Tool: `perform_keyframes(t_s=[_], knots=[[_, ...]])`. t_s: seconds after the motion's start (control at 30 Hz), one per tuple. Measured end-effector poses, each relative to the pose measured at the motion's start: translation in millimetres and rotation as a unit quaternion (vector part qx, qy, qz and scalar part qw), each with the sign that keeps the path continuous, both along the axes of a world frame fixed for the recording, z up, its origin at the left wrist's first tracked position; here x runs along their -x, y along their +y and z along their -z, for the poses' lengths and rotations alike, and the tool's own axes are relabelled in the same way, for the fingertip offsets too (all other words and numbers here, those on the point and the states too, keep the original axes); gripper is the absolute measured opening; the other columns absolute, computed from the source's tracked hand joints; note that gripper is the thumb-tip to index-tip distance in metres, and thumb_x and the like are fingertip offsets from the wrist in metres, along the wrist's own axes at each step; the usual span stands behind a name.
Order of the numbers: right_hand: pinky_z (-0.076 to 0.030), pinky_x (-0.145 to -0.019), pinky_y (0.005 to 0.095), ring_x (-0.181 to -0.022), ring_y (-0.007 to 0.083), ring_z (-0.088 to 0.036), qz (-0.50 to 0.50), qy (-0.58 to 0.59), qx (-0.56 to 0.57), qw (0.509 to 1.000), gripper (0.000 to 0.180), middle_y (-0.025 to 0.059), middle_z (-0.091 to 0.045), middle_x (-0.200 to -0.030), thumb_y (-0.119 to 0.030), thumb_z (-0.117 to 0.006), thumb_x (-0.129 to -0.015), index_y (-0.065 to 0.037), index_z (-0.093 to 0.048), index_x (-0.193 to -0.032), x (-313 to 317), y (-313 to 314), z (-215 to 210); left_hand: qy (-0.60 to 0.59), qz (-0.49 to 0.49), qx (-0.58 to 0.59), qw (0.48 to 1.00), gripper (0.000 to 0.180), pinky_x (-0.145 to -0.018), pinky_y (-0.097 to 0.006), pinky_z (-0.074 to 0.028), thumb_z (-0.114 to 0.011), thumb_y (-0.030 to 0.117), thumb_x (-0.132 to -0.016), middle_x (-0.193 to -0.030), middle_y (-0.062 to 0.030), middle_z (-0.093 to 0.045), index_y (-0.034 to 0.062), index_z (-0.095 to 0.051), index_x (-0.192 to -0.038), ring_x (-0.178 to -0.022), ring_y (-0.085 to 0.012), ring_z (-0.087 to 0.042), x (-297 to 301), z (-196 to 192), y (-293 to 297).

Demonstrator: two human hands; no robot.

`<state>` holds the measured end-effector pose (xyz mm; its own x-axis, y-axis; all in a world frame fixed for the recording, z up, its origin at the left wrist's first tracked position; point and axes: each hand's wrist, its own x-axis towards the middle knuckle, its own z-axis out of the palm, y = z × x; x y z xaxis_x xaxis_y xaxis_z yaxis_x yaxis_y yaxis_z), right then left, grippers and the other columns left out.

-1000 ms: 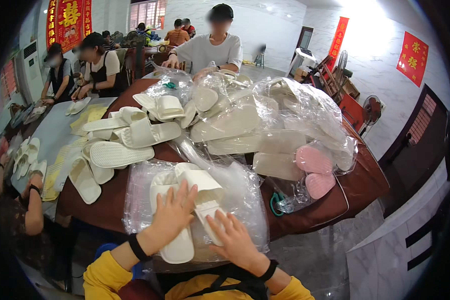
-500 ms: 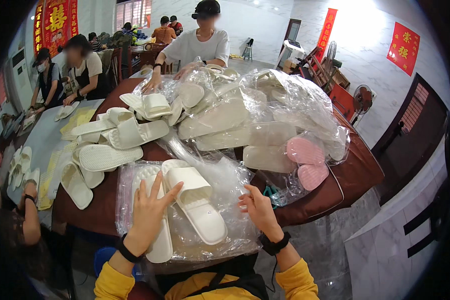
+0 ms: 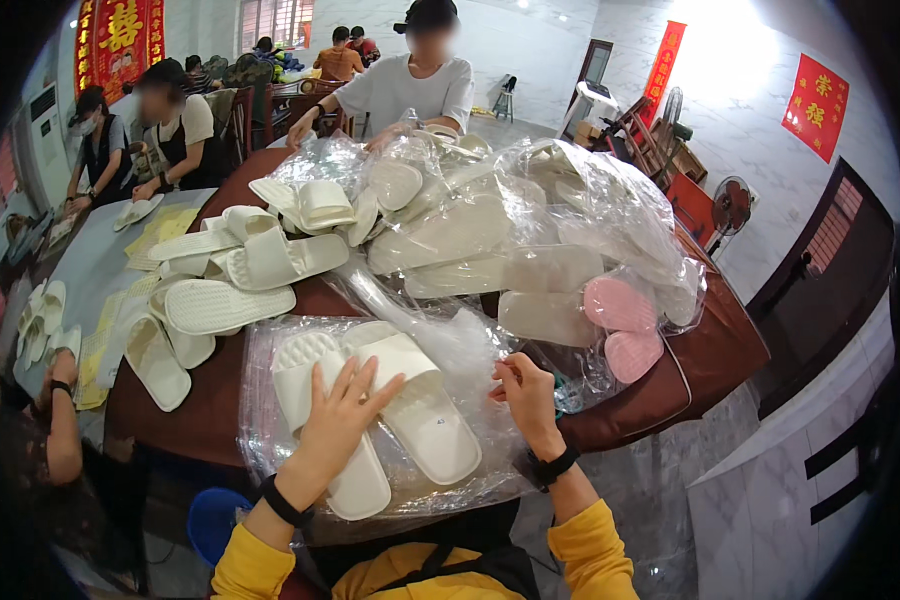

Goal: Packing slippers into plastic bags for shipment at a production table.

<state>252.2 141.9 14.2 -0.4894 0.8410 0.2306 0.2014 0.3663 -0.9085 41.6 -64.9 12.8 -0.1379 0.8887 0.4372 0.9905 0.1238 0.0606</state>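
A pair of white open-toed slippers lies side by side on flat clear plastic bags [image 3: 270,425] at the near edge of the table. My left hand [image 3: 338,425] rests across the left slipper [image 3: 362,487], its fingers spread and their tips reaching the strap of the right slipper [image 3: 448,445]. Over the bags' right edge, my right hand [image 3: 532,400] has thumb and fingers pinched together on the thin clear plastic. Its fingertips partly blend with the shiny film. A teal handle shows only in part behind that hand.
Loose white slippers [image 3: 230,305] are heaped at left. Bagged white slippers [image 3: 450,235] and a pink pair [image 3: 620,303] cover the far side of the brown table [image 3: 715,350]. A person [image 3: 410,95] in white stands opposite; others work at the grey table [image 3: 100,285]. A blue bucket [image 3: 213,525] stands below.
The slippers under my left hand have shifted right and turned slightly, and that hand has moved right with them. My right hand's fingers have closed from a loose curl into a pinch.
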Motion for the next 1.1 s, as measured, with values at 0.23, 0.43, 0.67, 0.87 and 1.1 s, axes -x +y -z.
perform_keyframes(t_s=[0.23,0.43,0.67,0.87,1.1], knots=[[-0.052,-0.053,0.0248,-0.083,0.0173,-0.07,0.133,0.164,-0.075,0.975,0.013,0.009,-0.067,-0.095,-0.01,-0.056,-0.097,0.0,-0.063,-0.101,-55,-26,-40,0.035,0.014,-0.003,0.999,0.052,-0.11,-0.069,-0.023,-0.052,0.003,-0.087,-0.152,-0.0147,-0.039,0.023,-0.057,-0.135,-0.138,-0.0343,-0.041,-4,9,6],[-0.047,-0.064,0.0268,-0.085,0.0129,-0.056,-0.101,0.602,0.124,0.782,0.013,0.0031,-0.054,-0.089,-0.016,-0.05,-0.1,-0.006,-0.052,-0.094,-195,-80,-96,0.02,0.021,-0.004,1.0,0.055,-0.109,-0.071,-0.021,-0.055,0.002,-0.085,-0.151,-0.0171,-0.039,0.0215,-0.056,-0.136,-0.137,-0.036,-0.041,-5,4,6],[-0.043,-0.049,0.0295,-0.052,0.0195,-0.048,-0.094,0.626,-0.023,0.774,0.009,0.0073,-0.044,-0.074,-0.002,-0.061,-0.084,-0.001,-0.053,-0.089,-192,-172,-142,-0.192,0.107,-0.054,0.974,0.053,-0.113,-0.051,-0.033,-0.062,0.0,-0.081,-0.147,-0.0184,-0.045,0.0146,-0.06,-0.132,-0.137,-0.0372,-0.042,1,-50,-17],[-0.051,-0.045,0.0334,-0.055,0.0229,-0.057,-0.179,0.258,-0.026,0.949,0.015,0.0188,-0.059,-0.08,-0.011,-0.06,-0.094,0.0,-0.052,-0.087,-119,-197,-135,-0.472,0.361,-0.087,0.799,0.054,-0.07,-0.034,-0.056,-0.072,0.009,-0.081,-0.124,-0.0106,-0.062,0.0129,-0.056,-0.133,-0.089,-0.0292,-0.066,-113,-89,-54],[-0.042,-0.045,0.0301,-0.05,0.0181,-0.048,-0.223,0.565,0.081,0.79,0.018,0.0037,-0.055,-0.068,-0.016,-0.063,-0.094,-0.008,-0.052,-0.081,-133,-172,-142,-0.638,0.399,0.014,0.658,0.021,-0.073,-0.031,-0.054,-0.066,0.003,-0.092,-0.092,-0.0098,-0.067,0.0033,-0.065,-0.113,-0.086,-0.0197,-0.068,-133,-81,-63]])
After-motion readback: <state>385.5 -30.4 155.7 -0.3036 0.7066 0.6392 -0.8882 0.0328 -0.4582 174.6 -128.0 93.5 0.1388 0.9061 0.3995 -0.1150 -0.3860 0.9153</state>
